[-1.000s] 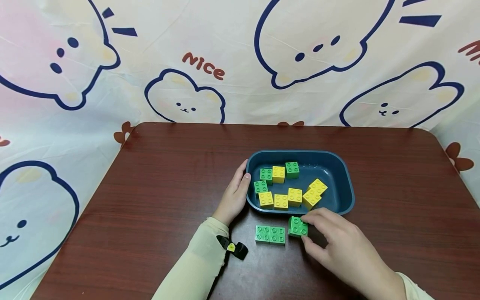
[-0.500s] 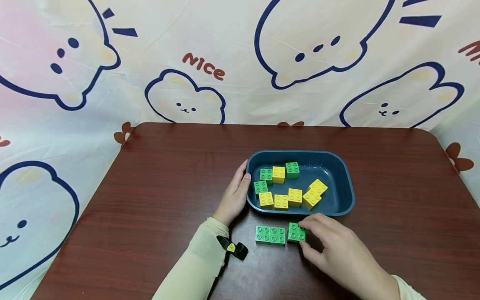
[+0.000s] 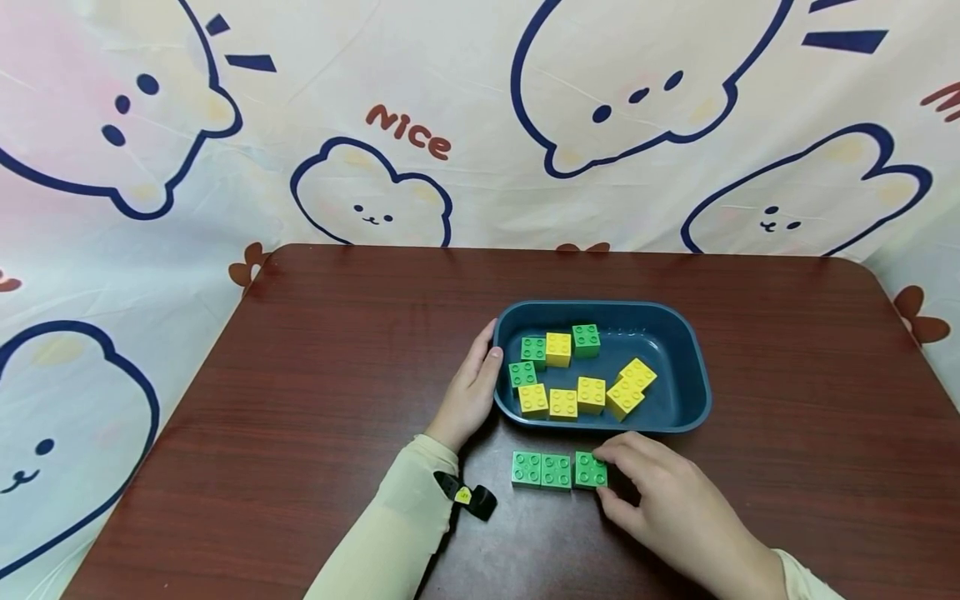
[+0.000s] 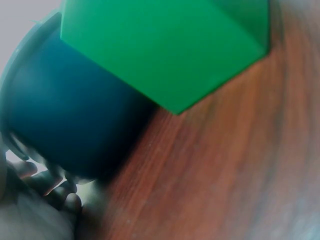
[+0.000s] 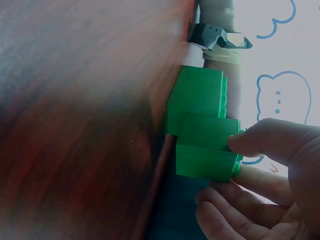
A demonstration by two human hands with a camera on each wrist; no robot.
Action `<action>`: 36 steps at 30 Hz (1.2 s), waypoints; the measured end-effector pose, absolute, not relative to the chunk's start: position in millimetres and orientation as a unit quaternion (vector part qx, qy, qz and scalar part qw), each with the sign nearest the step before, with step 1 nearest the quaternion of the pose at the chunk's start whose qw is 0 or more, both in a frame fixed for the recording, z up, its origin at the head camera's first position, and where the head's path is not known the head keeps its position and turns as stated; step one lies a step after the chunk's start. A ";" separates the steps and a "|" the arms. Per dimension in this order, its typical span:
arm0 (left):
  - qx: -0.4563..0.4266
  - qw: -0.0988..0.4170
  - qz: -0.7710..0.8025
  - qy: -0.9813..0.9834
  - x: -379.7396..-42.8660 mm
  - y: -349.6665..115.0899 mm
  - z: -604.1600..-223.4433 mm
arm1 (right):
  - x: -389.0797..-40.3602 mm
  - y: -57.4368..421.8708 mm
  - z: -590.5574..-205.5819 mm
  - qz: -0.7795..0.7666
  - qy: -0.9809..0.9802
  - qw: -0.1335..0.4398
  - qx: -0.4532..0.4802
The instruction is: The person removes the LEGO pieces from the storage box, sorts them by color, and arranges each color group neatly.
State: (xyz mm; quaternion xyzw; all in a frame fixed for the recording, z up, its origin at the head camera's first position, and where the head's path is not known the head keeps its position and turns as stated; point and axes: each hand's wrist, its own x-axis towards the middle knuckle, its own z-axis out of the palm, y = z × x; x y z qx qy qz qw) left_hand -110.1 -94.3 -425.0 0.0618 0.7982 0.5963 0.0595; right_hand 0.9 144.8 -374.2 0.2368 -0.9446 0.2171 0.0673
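Note:
My right hand point(image 3: 667, 504) pinches a green toy brick point(image 3: 591, 470) between thumb and fingertips, close over the table. In the right wrist view this brick point(image 5: 205, 160) overlaps the other green bricks point(image 5: 195, 95). Two green bricks point(image 3: 541, 470) stand side by side just left of the held one, with a narrow gap. Behind them sits a dark blue tray point(image 3: 686, 375). My left hand point(image 3: 467, 400) rests against the tray's left wall, fingers fairly straight along the outside. The left wrist view shows the tray point(image 4: 60, 110) and a large green brick side point(image 4: 165, 55).
Inside the tray lie several yellow bricks point(image 3: 563, 403) and green bricks point(image 3: 586, 341), mostly toward its left and front. A black wrist camera point(image 3: 476, 502) sits on the left sleeve. A printed cloth point(image 3: 480, 192) hangs behind the brown table point(image 3: 360, 350).
My right hand has brought the green brick down and slightly left, from the tray's front edge into line with the two green bricks. The left hand and tray have stayed still.

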 end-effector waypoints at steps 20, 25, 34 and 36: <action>0.059 0.076 0.589 0.802 -102.3 -91.2 -398.2 | -0.8 144.0 -385.5 0.218 -0.940 0.072 0.254; 0.062 0.071 0.594 0.799 -110.7 -94.2 -421.1 | -1.2 144.3 -386.8 0.220 -0.939 0.071 0.254; 0.063 0.061 0.591 0.802 -109.1 -93.1 -418.8 | -1.6 144.0 -386.7 0.219 -0.940 0.067 0.253; 0.064 0.064 0.591 0.802 -109.1 -93.3 -418.4 | -1.4 144.0 -386.4 0.218 -0.941 0.062 0.251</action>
